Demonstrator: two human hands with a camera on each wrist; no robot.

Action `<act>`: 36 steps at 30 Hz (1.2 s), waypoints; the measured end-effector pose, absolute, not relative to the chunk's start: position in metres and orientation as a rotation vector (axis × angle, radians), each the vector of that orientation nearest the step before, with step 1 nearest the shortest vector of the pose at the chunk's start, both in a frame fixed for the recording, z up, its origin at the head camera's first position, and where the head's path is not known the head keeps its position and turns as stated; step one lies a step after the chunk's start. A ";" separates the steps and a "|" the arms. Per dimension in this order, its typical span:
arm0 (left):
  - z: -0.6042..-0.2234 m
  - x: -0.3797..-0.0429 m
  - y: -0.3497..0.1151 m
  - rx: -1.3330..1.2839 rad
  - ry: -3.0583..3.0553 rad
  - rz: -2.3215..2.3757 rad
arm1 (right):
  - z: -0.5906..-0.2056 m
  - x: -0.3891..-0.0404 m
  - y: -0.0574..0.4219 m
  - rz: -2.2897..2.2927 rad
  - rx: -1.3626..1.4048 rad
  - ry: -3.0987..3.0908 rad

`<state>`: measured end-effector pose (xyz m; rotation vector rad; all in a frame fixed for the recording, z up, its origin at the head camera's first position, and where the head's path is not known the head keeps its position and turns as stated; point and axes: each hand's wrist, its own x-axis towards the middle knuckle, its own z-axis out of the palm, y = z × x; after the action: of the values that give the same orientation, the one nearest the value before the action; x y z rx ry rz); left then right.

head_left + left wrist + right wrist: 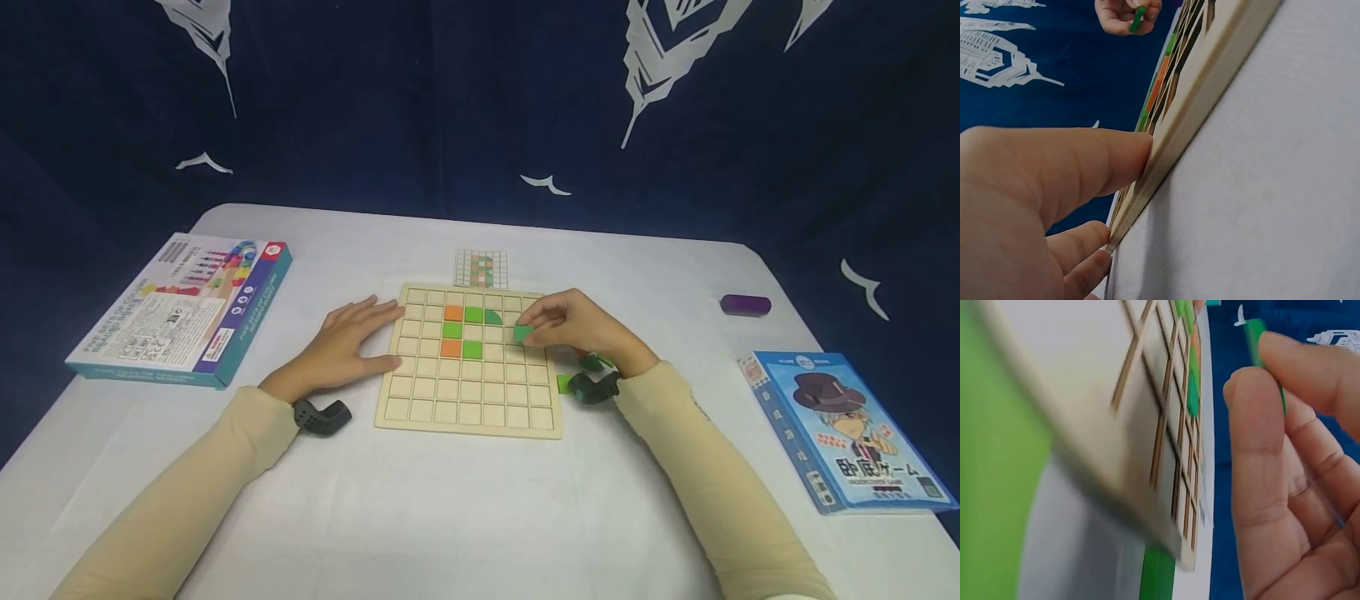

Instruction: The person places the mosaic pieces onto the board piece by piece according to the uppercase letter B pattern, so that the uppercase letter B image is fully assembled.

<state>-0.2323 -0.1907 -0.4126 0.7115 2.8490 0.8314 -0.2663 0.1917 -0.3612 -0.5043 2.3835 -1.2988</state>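
Note:
A wooden grid board (465,421) lies on the white table, with orange tiles (451,348) and light green tiles (472,350) in some of its squares. A darker green tile with a rounded side (492,317) sits in the upper part of the grid. My right hand (570,321) pinches a green tile (522,334) between thumb and finger, held above the board's right side; in the right wrist view this tile (1254,340) appears edge-on. Fingers spread, my left hand (333,342) touches the board's left edge with thumb (1104,159) and fingertips.
Behind the board lies a small pattern card (481,268). More green pieces (565,384) are partly hidden under my right wrist. A puzzle box (180,308) stands at left, a blue game box (847,429) at right, with a purple object (746,305) beyond it.

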 end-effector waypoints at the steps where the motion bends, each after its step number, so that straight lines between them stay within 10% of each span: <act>1: -0.413 -0.232 -0.191 0.712 2.850 0.830 | -0.362 -0.267 0.190 -1.308 -0.494 2.370; 36: -0.414 -0.233 -0.192 0.722 2.852 0.829 | -0.372 -0.270 0.154 -1.296 -0.511 2.177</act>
<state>-0.2331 -0.1917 -0.4136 0.7216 2.8519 0.8290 -0.2704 0.1537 -0.3719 -0.5106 2.1774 -1.2965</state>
